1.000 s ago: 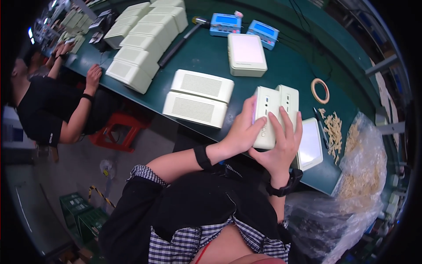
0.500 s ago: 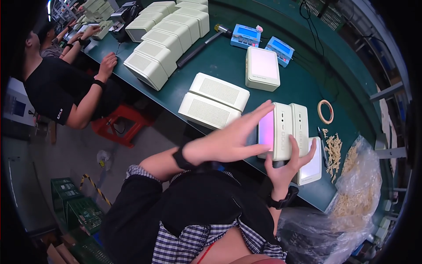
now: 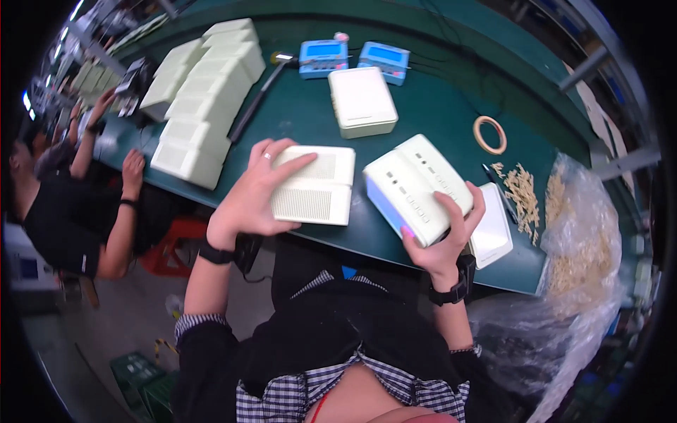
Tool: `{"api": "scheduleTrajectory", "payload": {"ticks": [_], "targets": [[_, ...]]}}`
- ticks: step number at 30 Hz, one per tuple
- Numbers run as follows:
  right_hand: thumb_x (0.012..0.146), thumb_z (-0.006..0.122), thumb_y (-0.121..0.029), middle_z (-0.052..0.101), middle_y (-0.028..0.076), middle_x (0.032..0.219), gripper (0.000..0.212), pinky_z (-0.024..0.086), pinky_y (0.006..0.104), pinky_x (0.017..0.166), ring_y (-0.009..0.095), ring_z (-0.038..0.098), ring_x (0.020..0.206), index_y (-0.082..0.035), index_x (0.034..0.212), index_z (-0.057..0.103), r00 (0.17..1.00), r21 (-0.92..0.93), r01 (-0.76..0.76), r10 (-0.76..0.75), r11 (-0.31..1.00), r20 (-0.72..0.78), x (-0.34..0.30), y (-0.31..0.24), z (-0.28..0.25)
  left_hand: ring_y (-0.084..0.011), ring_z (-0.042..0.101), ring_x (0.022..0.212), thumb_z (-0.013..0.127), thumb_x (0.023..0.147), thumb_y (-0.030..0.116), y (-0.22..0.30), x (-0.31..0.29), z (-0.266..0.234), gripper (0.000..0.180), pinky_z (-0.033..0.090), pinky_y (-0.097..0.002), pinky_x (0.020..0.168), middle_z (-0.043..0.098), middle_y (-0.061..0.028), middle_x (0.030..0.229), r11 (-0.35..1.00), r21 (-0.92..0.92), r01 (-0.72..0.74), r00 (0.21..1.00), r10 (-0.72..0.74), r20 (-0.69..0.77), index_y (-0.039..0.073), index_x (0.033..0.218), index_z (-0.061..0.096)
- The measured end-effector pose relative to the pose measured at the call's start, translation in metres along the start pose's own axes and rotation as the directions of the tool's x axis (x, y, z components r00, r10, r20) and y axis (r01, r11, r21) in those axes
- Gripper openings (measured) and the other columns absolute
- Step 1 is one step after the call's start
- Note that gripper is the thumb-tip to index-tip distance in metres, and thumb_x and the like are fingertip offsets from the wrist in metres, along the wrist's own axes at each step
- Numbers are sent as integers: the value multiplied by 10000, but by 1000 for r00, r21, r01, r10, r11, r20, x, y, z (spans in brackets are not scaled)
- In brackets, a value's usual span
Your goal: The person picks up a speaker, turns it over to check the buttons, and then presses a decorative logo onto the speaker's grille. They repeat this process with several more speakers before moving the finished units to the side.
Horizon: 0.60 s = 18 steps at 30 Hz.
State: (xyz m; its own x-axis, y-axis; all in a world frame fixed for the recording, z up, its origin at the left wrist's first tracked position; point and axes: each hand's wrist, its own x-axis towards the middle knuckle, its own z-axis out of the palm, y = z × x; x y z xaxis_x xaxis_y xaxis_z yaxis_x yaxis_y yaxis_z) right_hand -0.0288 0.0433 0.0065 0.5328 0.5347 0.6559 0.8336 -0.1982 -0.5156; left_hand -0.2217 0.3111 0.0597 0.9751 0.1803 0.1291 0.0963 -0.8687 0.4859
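In the head view, your left hand (image 3: 250,194) clasps the left end of two grille boxes (image 3: 317,202) by the worktop's (image 3: 300,109) front edge. Your right hand (image 3: 446,247) grips two button boxes (image 3: 400,194) nearer the front right corner. Held at one end, either pair could split at its seam; a wide swing rightward might knock the white box (image 3: 492,233) beside your right hand.

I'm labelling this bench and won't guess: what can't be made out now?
In the head view:
- Left end of the grille-topped boxes: hidden by the left hand.
- Near end of the buttoned boxes: partly covered by the right hand.
- Fine print on the white-topped box: too small and blurred.
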Motion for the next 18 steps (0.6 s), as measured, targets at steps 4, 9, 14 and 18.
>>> {"api": "scheduleTrajectory", "payload": {"ticks": [4, 9, 14, 18], "targets": [[549, 817, -318, 339, 276, 1386, 701, 363, 509, 1036, 441, 399, 1264, -99, 1175, 590, 993, -10, 119, -119, 993, -4, 15, -7, -37, -433, 336, 1275, 833, 462, 270, 15, 9, 14, 974, 334, -511, 1085, 410, -196, 1372, 999, -19, -27, 999, 26, -39, 144, 1379, 529], [587, 818, -381, 369, 271, 1379, 687, 357, 511, 1045, 427, 411, 1265, -85, 1168, 603, 957, -187, 238, -263, 953, -119, 79, 20, -99, -450, 345, 1253, 840, 467, 252, 44, 41, 37, 953, 356, -518, 1061, 409, -205, 1371, 997, -57, -48, 998, 45, -45, 154, 1366, 539], [628, 854, -344, 479, 183, 1287, 618, 393, 427, 1032, 341, 458, 1209, -151, 1174, 640, 918, -410, 2, -165, 912, -362, 188, 163, -114, -458, 350, 1238, 841, 475, 259, 60, 68, 48, 945, 358, -523, 1055, 408, -221, 1366, 991, -90, -104, 993, 99, -58, 154, 1365, 539], [573, 864, -450, 588, 179, 1176, 639, 439, 434, 982, 364, 521, 1134, -188, 1131, 697, 873, -637, -322, -42, 701, -487, 252, 279, -77, -453, 342, 1249, 833, 482, 282, 60, 54, 52, 951, 345, -524, 1061, 405, -226, 1370, 994, -68, -90, 995, 86, -49, 150, 1375, 534]]}}
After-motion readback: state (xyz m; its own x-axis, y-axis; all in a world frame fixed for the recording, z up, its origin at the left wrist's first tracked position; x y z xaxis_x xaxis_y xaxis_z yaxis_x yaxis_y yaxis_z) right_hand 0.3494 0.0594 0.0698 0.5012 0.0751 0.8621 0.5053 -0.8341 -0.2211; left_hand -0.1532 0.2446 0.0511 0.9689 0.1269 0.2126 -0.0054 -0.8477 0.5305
